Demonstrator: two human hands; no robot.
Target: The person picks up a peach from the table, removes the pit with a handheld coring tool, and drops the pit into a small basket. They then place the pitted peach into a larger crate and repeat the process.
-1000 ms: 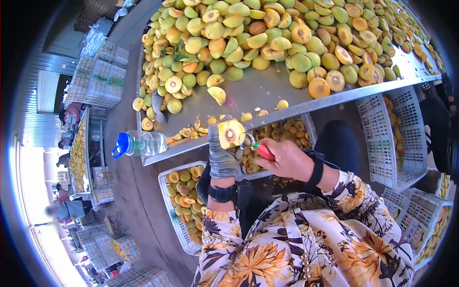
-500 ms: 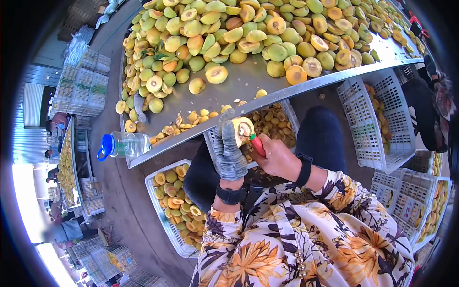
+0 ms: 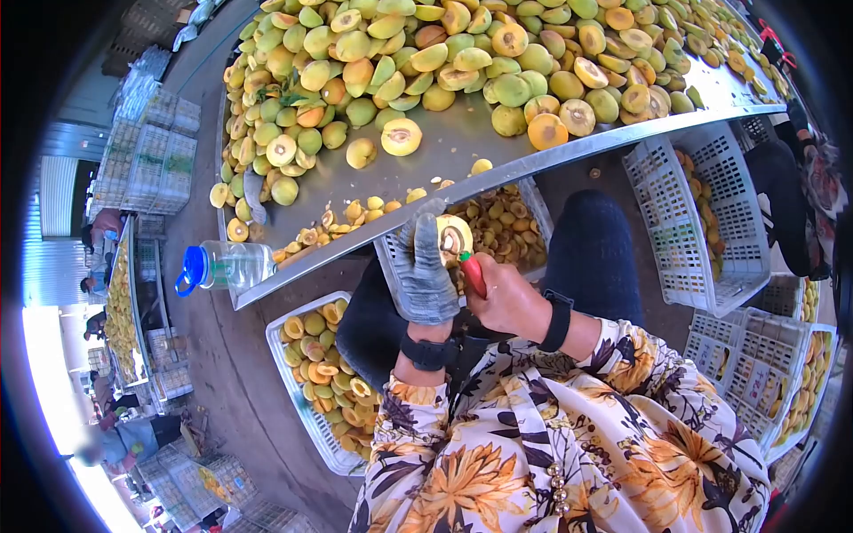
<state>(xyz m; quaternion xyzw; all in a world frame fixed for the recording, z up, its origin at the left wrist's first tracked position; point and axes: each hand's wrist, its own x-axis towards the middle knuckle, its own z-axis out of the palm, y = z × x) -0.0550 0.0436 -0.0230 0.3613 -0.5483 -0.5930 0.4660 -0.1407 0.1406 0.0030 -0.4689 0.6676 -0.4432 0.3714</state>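
Observation:
My left hand [image 3: 425,275], in a grey knit glove, grips a halved yellow fruit [image 3: 453,236] with its cut face turned toward me. My right hand [image 3: 508,298] is bare and closed on a red-handled pitting tool [image 3: 472,271], whose metal tip sits in the fruit's hollow. Both hands are held over my lap, just below the edge of the metal table [image 3: 444,151]. A white crate of pits and scraps [image 3: 511,226] lies right under the hands.
The table carries a big heap of whole and halved fruit [image 3: 462,62] and a plastic water bottle with a blue cap [image 3: 222,265] at its near left corner. White crates stand around my knees: one with halved fruit [image 3: 324,373] at left, others [image 3: 702,222] at right. People work at another table far left.
Both hands have drawn slightly toward me and a little lower relative to the table edge. The fruit half has turned in the glove, and the tool has tipped more upright in it.

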